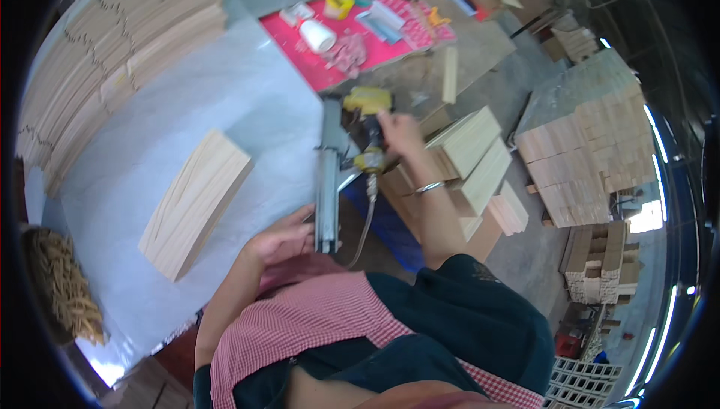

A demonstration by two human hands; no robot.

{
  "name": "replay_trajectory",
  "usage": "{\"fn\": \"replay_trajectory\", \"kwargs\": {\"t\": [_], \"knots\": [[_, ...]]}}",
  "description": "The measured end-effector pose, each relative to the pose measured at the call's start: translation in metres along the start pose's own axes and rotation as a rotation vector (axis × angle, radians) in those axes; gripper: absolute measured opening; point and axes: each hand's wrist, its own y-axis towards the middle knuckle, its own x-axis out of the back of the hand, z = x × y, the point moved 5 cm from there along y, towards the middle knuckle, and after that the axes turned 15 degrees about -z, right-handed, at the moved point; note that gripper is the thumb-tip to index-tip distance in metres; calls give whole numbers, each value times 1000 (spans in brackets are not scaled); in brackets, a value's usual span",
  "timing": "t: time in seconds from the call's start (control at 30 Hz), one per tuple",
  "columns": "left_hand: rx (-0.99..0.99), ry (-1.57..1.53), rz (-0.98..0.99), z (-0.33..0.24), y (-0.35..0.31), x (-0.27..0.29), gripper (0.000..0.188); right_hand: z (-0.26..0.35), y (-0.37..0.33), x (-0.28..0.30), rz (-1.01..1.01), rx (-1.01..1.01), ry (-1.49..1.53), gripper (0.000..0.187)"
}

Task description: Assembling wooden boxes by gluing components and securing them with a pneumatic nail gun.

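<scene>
A pneumatic nail gun (pixel 328 191) with a long grey magazine and yellow parts is held upright in front of my body. My right hand (pixel 401 136) is closed round its dark handle. At the magazine's near end is my left hand (pixel 286 236), its fingers passing behind the metal and gripping it. An air hose (pixel 367 218) runs from the tool down toward my apron. To the left, a pale, slightly curved wooden block (pixel 195 202) lies on the white-covered table (pixel 277 127).
Stacked boards (pixel 127 41) line the table's far left. A pink mat (pixel 311 64) holds a white bottle, cloth and yellow tape. Loose wooden pieces (pixel 472 154) are piled on my right. Wood scraps (pixel 64 281) fill a container at left; larger timber stacks (pixel 589 142) stand farther right.
</scene>
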Motion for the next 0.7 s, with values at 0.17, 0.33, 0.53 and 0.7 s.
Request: {"fn": "replay_trajectory", "kwargs": {"t": [0.17, 0.33, 0.53, 0.7], "knots": [[-15, 61, 18, 1, 2, -6, 108, -14, 41, 36, -253, 20, 102, 42], [-24, 63, 35, 0, 1, -6, 110, 26, 83, 22, -330, 176, 191, 27], [14, 14, 36, 2, 6, -5, 111, 24, 157, -13, -403, 196, 68, 23], [37, -46, 47, 0, 12, -3, 110, 18, 210, -22, -550, 232, -122, 23]]}}
